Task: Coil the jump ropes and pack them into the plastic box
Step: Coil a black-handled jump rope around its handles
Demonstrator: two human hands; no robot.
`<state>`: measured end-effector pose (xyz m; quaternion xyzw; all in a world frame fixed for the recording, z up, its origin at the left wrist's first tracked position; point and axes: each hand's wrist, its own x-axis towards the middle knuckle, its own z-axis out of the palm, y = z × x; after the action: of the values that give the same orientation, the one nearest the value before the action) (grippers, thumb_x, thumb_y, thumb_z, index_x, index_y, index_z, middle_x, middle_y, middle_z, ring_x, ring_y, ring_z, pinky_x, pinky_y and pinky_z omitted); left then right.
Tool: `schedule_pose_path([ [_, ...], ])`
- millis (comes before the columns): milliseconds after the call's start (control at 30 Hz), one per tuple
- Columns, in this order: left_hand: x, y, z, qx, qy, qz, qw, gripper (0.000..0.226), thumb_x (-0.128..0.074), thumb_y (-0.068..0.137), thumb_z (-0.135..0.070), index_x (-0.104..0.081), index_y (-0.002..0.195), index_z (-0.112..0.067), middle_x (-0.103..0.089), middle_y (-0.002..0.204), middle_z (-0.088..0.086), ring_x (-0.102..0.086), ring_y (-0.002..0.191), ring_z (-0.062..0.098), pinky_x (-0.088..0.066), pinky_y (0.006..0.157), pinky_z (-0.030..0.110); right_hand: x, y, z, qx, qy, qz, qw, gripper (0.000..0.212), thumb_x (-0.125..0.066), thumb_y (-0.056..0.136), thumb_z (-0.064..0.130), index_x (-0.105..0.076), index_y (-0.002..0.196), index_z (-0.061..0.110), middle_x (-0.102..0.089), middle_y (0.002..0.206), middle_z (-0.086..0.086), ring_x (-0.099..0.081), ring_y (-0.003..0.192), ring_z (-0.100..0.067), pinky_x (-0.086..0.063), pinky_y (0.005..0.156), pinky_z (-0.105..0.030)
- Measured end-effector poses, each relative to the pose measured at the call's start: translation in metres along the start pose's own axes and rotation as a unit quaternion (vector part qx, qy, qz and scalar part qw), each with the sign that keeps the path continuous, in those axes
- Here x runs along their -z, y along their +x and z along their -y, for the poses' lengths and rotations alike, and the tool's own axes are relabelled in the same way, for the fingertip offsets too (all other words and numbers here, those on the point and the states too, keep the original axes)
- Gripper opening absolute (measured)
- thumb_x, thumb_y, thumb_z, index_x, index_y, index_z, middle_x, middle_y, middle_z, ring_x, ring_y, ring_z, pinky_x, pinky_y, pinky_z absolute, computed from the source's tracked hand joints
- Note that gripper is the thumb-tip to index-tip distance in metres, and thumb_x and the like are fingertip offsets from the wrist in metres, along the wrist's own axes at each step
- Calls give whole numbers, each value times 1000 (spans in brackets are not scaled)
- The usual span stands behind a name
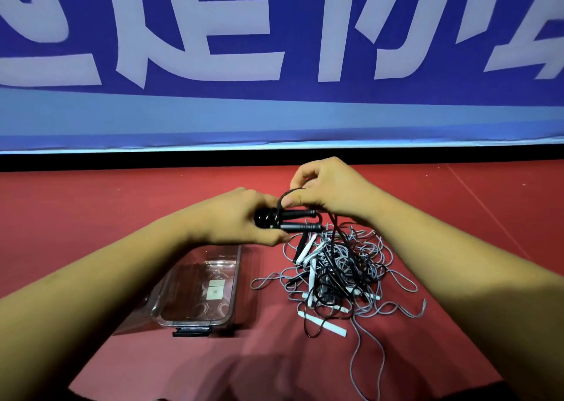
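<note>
My left hand [241, 217] grips two black jump-rope handles [293, 220] held side by side above the floor, with black cord wrapped round their left ends. My right hand [329, 188] pinches a loop of the black cord [285, 196] just above the handles. The cord trails down into a tangled pile of grey and black ropes with white handles [335, 269] on the red floor. A clear plastic box [201, 290] stands open and without ropes to the left of the pile, below my left hand.
A black latch [191, 331] sits on the box's near end. A blue banner with large white characters [274, 49] runs along the wall behind, above a black strip. Loose grey cord [366, 358] stretches toward me from the pile.
</note>
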<state>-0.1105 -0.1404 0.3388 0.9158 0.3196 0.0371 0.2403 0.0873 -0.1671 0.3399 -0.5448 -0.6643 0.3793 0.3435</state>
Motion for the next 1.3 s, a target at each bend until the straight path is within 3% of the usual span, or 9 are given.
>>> schedule_pose_path([
  [100,4,-2,1,-19,-59,-11,998,22,-75,83,-39,-56,86,-28,-53,63,-12,-44,56,3,-37,56,21,-1,3,-13,-29,150,11,988,13,-77,78,10,-66,72,10,-57,57,2,-47,52,-9,-38,51,-22],
  [267,8,-9,1,-8,-222,-46,974,53,-75,86,-22,-41,125,-30,-53,62,-6,-42,55,12,-38,52,21,-11,6,-28,-129,284,38,949,31,-46,94,-7,-66,82,13,-57,62,-7,-48,47,-13,-35,37,-18],
  [367,11,-6,1,-5,-246,-80,966,47,-72,87,-12,-50,127,-24,-57,63,-10,-45,51,4,-38,51,13,-18,3,-35,-138,323,80,933,21,-43,99,0,-62,103,8,-52,60,-5,-45,48,-13,-40,49,-25],
  [533,13,3,21,76,-244,-145,956,28,-74,86,-20,-51,101,-19,-54,60,-3,-37,43,6,-32,43,18,-31,-1,-39,-155,244,133,948,19,-46,102,17,-63,106,11,-47,66,-1,-53,62,-15,-54,64,-32],
  [733,24,3,53,169,-42,-223,959,39,-78,82,-24,-42,97,-17,-61,77,5,-54,58,18,-44,59,36,-45,-7,-19,-134,-15,129,982,20,-45,102,19,-61,98,9,-43,61,-1,-36,48,-14,-32,46,-25],
  [867,18,2,65,208,68,-162,962,37,-72,80,-20,-41,100,-19,-67,87,11,-66,66,29,-56,66,45,-50,-8,10,1,-164,118,979,35,-56,96,24,-51,62,16,-36,53,3,-30,46,-11,-28,48,-27],
  [967,8,5,56,212,153,-90,961,28,-68,78,-25,-49,99,-22,-67,92,9,-64,77,33,-55,68,40,-46,-5,18,44,-224,94,969,42,-60,93,25,-44,54,15,-37,51,0,-33,49,-18,-30,51,-30],
  [1100,-4,4,40,157,187,-15,970,21,-67,77,-30,-65,97,-27,-65,81,-4,-62,81,25,-48,64,30,-24,3,16,61,-243,6,968,18,-64,89,29,-71,75,20,-56,57,8,-51,60,-15,-41,59,-29],
  [1300,-11,6,-1,42,123,41,991,30,-76,76,-50,-57,77,-26,-53,56,-9,-51,57,9,-36,55,20,-1,9,0,60,-164,-60,983,10,-77,80,26,-77,79,17,-70,73,7,-61,71,-4,-45,68,-23],
])
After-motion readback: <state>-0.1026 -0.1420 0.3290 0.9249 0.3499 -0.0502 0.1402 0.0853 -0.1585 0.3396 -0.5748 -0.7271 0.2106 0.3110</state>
